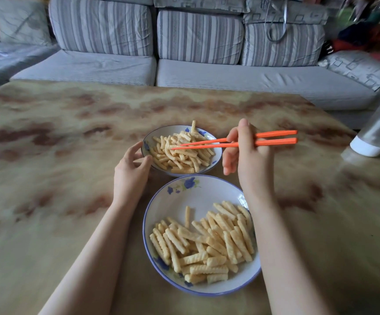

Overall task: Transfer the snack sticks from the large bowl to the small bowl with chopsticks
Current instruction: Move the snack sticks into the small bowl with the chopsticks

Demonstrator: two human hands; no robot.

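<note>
Right hand (244, 155) is seen closed around a pair of orange chopsticks (234, 142), gripped near their middle, the thumb raised and the lower fingers curled. Nearest the camera, the large bowl (198, 187) is still roughly half filled with ridged snack sticks (207, 244), heaped toward its right and near side. From there the right forearm is extended over that bowl's right rim, the wrist turned so that the chopsticks are pointed leftward, almost level. Beyond, their tips are held slightly parted over the heap in the small bowl (217, 153), and whether a stick is gripped between them cannot be told. The step is judged to be a release: it would be done best with the tips lowered close to the heap before being opened, since the small bowl is piled high and one stick already leans on its far rim. Left hand (131, 171) is cupped loosely against the small bowl's left rim, fingers touching it, so that the bowl is steadied on the marbled table (48, 155).
</note>
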